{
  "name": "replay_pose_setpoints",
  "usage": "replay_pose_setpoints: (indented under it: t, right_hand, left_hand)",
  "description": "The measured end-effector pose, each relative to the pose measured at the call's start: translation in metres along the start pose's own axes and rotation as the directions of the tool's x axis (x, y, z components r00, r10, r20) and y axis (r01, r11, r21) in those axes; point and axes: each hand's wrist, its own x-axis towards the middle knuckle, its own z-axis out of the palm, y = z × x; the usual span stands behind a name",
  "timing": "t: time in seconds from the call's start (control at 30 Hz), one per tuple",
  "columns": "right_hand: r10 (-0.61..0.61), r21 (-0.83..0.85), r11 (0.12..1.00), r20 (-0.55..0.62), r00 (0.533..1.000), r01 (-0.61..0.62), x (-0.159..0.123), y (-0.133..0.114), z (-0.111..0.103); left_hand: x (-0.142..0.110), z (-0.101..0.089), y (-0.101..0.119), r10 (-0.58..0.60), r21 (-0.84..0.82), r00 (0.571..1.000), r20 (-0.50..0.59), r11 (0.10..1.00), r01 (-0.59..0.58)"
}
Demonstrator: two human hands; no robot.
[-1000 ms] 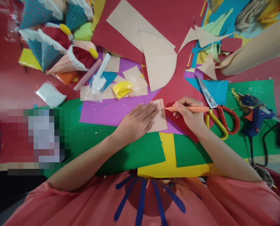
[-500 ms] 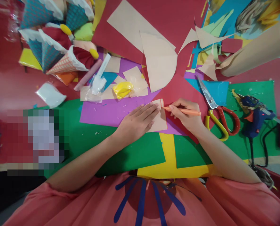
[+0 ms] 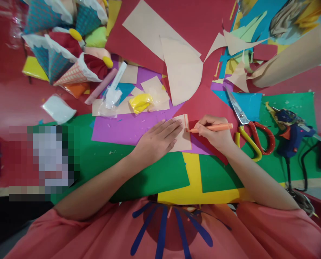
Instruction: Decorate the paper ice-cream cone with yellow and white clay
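My left hand (image 3: 160,136) lies flat with fingers stretched over a beige piece of paper (image 3: 182,140), covering its left part. My right hand (image 3: 213,132) grips an orange marker (image 3: 219,127), its tip touching the paper near the right edge. Orange lines run along that edge, with short strokes between them near the top. Under the paper lie a purple sheet (image 3: 114,131) and a red sheet (image 3: 203,104). Just right of my right hand rest scissors (image 3: 243,117) with one yellow and one red handle, blades apart.
A blue glue gun (image 3: 294,138) with a cord lies at the right on a green sheet (image 3: 306,104). Beyond my hands is a rounded beige cutout (image 3: 184,72). Paper cones (image 3: 79,73) crowd the back left, near a yellow clay packet (image 3: 141,103). A beige roll (image 3: 292,54) lies back right.
The marker tip has moved down along the paper's right edge, and the orange marking there reaches lower. My left hand stays in place.
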Motion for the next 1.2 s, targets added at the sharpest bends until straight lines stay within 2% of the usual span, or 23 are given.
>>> replay_pose_setpoints:
  t: [0.23,0.43,0.77,1.0,1.2]
  right_hand:
    - [-0.034,0.080,0.996,-0.105,0.994,0.042,-0.0027,0.0028,0.0008]
    - [-0.083,0.000,0.997,-0.031,0.996,0.083,-0.0037,0.0045,-0.0003]
    - [-0.089,-0.042,0.995,-0.007,0.996,0.089,-0.0023,0.0051,0.0004]
    - [-0.055,-0.049,0.997,0.003,0.998,0.055,-0.0011,0.0026,-0.0002]
    - [0.025,0.027,0.999,0.005,1.000,-0.025,-0.0006,0.0004,0.0002]
  left_hand:
    - [-0.0011,-0.0007,-0.0003,-0.024,-0.001,1.000,0.020,1.000,0.024]
    - [-0.0019,-0.0012,-0.0021,-0.064,-0.040,0.996,0.056,0.997,0.067]
    - [-0.0008,-0.0014,-0.0021,-0.065,-0.046,0.995,0.075,0.997,0.069]
    - [-0.0007,-0.0006,-0.0018,-0.072,-0.037,0.995,0.067,0.997,0.075]
    - [-0.0003,-0.0010,-0.0024,-0.055,-0.033,0.997,0.052,0.998,0.057]
